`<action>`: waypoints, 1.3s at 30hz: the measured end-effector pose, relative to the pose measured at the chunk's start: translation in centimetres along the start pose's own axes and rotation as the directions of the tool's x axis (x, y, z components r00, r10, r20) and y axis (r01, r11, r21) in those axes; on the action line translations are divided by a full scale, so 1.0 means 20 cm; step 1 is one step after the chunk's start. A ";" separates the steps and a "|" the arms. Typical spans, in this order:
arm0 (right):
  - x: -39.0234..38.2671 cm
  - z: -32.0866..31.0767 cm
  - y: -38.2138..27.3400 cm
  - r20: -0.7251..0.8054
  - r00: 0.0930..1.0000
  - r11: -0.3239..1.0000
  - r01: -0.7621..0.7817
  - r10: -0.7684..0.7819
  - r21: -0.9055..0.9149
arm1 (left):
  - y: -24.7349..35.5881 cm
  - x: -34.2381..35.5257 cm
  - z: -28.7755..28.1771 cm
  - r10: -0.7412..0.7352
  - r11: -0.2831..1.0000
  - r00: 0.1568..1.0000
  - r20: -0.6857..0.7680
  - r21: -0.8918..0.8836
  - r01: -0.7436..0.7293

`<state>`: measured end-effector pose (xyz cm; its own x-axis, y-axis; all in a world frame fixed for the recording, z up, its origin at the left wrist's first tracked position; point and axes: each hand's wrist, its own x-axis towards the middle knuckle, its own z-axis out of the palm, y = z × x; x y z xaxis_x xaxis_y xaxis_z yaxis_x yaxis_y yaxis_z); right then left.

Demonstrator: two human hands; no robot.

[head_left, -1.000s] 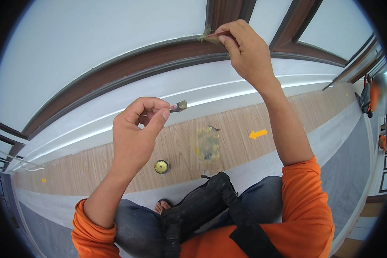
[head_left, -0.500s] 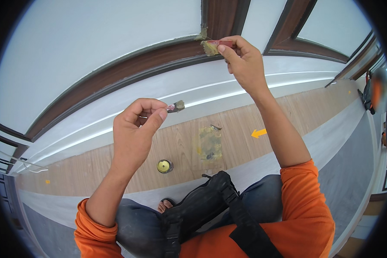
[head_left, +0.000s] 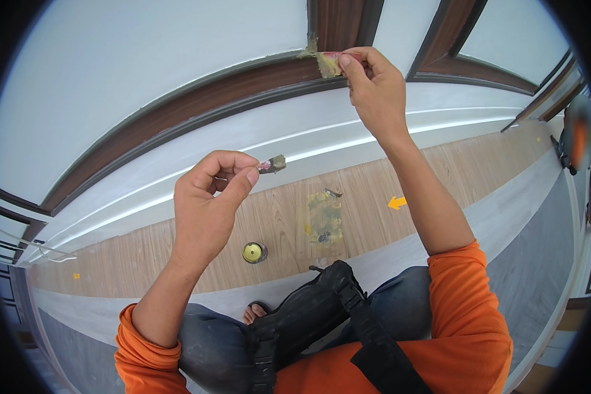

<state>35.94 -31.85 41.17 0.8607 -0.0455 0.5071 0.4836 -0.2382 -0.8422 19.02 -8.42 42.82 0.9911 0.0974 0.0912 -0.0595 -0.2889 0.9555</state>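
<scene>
My right hand (head_left: pixel 382 95) pinches a red scraper (head_left: pixel 331 64), its blade coated in yellowish putty, at the dark-edged brown frame (head_left: pixel 230 85). Grey-green putty (head_left: pixel 310 47) is smeared at the frame's inner corner, right beside the blade; whether they touch I cannot tell. Lower and to the left, my left hand (head_left: pixel 207 194) grips a small dark scraper (head_left: pixel 273 163) between thumb and fingers, a greyish dab of putty on its tip. That tool is held in the air, away from the frame.
On the wood-look floor lie a putty-smeared mixing sheet (head_left: pixel 324 220) and a small round tin (head_left: pixel 254 253) with a yellow top. An orange arrow (head_left: pixel 396 203) marks the floor at right. A black bag (head_left: pixel 308 305) crosses my lap. A white cable (head_left: pixel 59 255) lies far left.
My right hand has moved slightly up, bringing the red scraper closer to the putty at the frame's corner. My left hand has barely moved and still holds its small scraper.
</scene>
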 end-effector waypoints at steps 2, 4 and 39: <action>-0.03 0.00 -0.02 -0.051 0.997 0.999 0.051 -0.051 0.007 | 0.00 0.00 0.00 0.002 1.000 1.000 0.002 0.001 -0.002; -0.04 0.00 -0.02 -0.097 0.973 0.977 0.204 -0.209 -0.059 | 0.00 0.00 0.00 0.018 1.000 1.000 -0.005 -0.001 -0.018; -0.08 0.04 -0.11 0.190 0.854 0.631 -0.491 0.484 0.601 | 0.02 -0.01 0.04 -0.023 0.999 0.999 -0.029 -0.027 0.022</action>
<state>33.61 -30.52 42.12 0.9995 0.0297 -0.0096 -0.0220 0.4548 -0.8903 18.98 -9.24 42.91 0.9883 0.1312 0.0774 -0.0409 -0.2606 0.9646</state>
